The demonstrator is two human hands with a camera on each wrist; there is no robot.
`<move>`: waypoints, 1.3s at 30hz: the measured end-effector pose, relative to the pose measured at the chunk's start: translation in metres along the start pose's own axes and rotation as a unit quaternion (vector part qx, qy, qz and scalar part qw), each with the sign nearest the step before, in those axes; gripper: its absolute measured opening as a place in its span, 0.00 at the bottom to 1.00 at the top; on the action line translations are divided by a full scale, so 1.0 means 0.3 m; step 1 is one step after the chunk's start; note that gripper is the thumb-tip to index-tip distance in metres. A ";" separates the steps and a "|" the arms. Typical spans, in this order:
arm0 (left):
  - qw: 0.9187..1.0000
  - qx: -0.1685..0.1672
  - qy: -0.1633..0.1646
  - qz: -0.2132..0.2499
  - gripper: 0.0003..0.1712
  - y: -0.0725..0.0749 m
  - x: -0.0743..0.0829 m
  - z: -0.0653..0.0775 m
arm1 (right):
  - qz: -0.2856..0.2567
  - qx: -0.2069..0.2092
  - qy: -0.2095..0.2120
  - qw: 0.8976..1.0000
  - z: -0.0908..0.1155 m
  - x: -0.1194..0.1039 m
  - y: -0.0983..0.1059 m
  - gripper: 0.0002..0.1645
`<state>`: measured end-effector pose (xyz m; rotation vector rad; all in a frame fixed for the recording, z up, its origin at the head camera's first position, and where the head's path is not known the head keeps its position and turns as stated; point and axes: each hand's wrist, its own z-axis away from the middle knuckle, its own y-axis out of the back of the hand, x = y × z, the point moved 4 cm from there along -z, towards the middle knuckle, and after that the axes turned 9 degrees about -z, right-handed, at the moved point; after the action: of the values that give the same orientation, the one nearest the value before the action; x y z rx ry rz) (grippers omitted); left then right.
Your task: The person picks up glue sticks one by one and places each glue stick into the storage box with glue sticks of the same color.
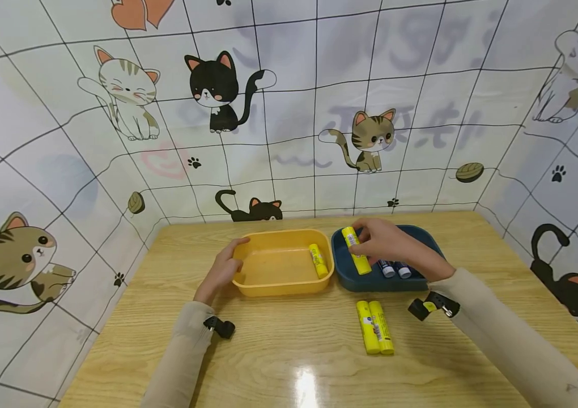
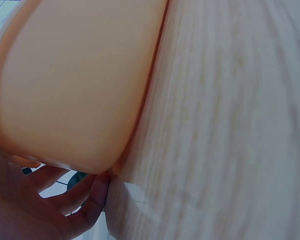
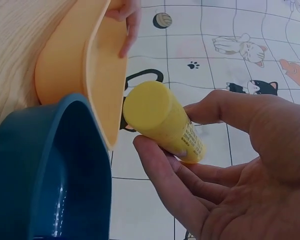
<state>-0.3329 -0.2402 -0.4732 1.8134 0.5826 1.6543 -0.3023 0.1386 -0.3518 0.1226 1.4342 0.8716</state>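
My right hand pinches a yellow glue stick between thumb and fingers, over the left part of a dark blue tray. In the right wrist view the glue stick is tilted, its flat yellow end towards the camera. At the left end of an orange-yellow tray, my left hand grips the rim. The left wrist view has its fingers bent against the tray's outer end wall. Another yellow glue stick lies inside the orange-yellow tray, along its right side.
Two yellow glue sticks lie side by side on the wooden table, in front of the blue tray. Dark sticks with white ends lie inside the blue tray, partly behind the right hand. A cat-patterned wall covering borders the table.
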 end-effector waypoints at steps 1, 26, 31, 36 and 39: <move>1.000 -0.001 -0.001 0.001 0.46 0.000 0.001 0.001 | 0.000 -0.002 0.000 1.000 -0.011 -0.007 -0.002 0.41; 1.000 -0.002 0.006 0.004 0.46 -0.001 -0.004 0.000 | 0.025 -0.043 -0.035 0.998 -0.241 -0.075 -0.097 0.40; 1.000 0.002 0.007 0.006 0.46 0.000 -0.007 -0.003 | 0.033 -0.046 -0.041 0.998 -0.289 -0.099 -0.112 0.39; 1.000 0.003 0.002 0.002 0.46 0.000 -0.006 -0.006 | 0.025 -0.050 -0.061 0.997 -0.334 -0.109 -0.122 0.38; 1.000 0.002 0.004 0.005 0.46 0.001 -0.005 -0.005 | 0.024 -0.050 -0.073 0.996 -0.360 -0.108 -0.128 0.38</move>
<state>-0.3347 -0.2412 -0.4741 1.8171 0.5810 1.6681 -0.3777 0.0479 -0.3675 0.1431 1.2530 0.9518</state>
